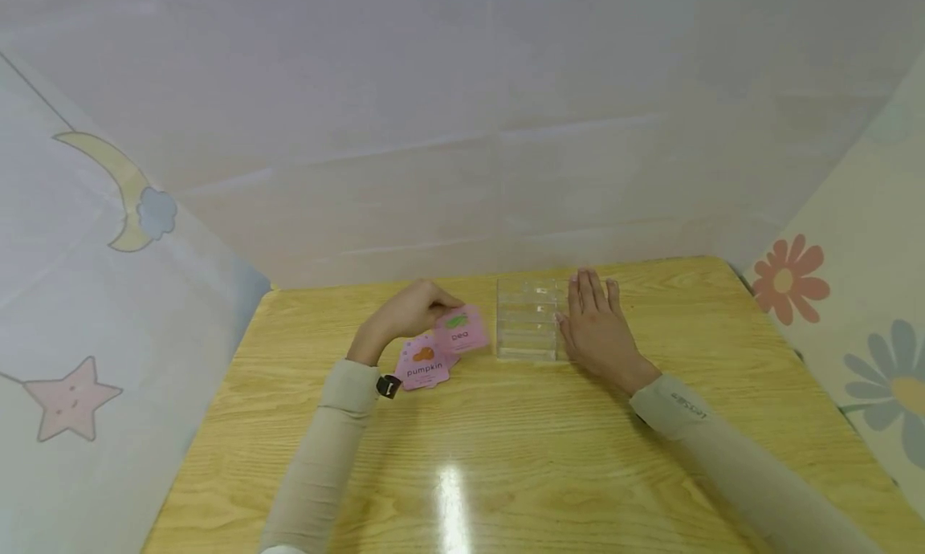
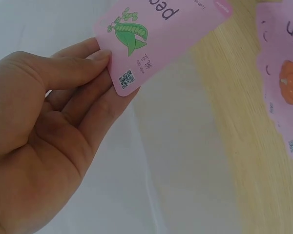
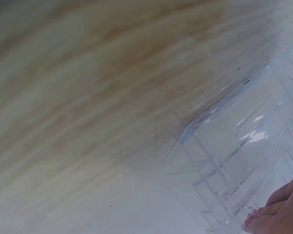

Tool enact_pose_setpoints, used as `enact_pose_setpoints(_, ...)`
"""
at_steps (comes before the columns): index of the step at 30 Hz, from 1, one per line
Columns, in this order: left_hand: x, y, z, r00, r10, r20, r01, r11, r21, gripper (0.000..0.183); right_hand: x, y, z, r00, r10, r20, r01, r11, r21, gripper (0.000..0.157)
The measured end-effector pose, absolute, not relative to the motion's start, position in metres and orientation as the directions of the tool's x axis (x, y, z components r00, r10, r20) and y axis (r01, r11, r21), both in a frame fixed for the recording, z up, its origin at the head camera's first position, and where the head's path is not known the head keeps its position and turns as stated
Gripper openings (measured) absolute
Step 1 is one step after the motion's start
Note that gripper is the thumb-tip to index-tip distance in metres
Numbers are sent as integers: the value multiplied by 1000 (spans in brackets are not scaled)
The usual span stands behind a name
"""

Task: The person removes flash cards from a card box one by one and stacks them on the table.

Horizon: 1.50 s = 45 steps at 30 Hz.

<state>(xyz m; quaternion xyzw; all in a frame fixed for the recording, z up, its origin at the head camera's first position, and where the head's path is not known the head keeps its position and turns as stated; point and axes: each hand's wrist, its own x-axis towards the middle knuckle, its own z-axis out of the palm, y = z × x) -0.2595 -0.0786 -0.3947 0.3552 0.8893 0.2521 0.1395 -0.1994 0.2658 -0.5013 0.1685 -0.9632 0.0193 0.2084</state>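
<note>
Between thumb and fingers, my left hand [image 1: 415, 311] pinches a pink flash card [image 1: 461, 329] by its corner. The card [image 2: 132, 36] reads "pea" and shows a green pea pod and a QR code. Below it on the table lies a small fanned stack of pink cards, with a pumpkin card [image 1: 422, 363] on top. To the right of the cards stands a clear plastic tiered holder [image 1: 527, 321] with stepped dividers [image 3: 219, 170]. My right hand [image 1: 598, 329] is at the holder's right side, its fingers straight and pointing to the back.
The wooden table [image 1: 506, 441] ends at the back against a pale fabric wall [image 1: 433, 177]. Side panels carry a moon [image 1: 130, 185], a star [image 1: 75, 400] and flowers [image 1: 791, 279]. A dark wristband device [image 1: 388, 386] sits at the left cuff.
</note>
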Motion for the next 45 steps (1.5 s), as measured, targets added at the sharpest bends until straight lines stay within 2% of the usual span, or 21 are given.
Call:
enact_pose_setpoints(8, -259, -90, -403, -735, 673, -87, 531, 650, 543, 30, -199, 267, -501, -849, -322, 418, -341, 940, 33, 71)
enact_pose_setpoints(16, -263, -100, -414, -731, 675, -100, 521, 648, 555, 29, -200, 267, -502, -858, -320, 401, -337, 941, 30, 72)
enact_pose_setpoints(30, -273, -129, -430, -714, 671, -201, 453, 661, 598, 28, -201, 267, -503, -848, -326, 418, -332, 941, 61, 72)
enact_pose_setpoints(45, -278, -139, -450, -733, 630, -257, 381, 693, 611, 29, -200, 266, -503, -852, -317, 416, -337, 941, 26, 72)
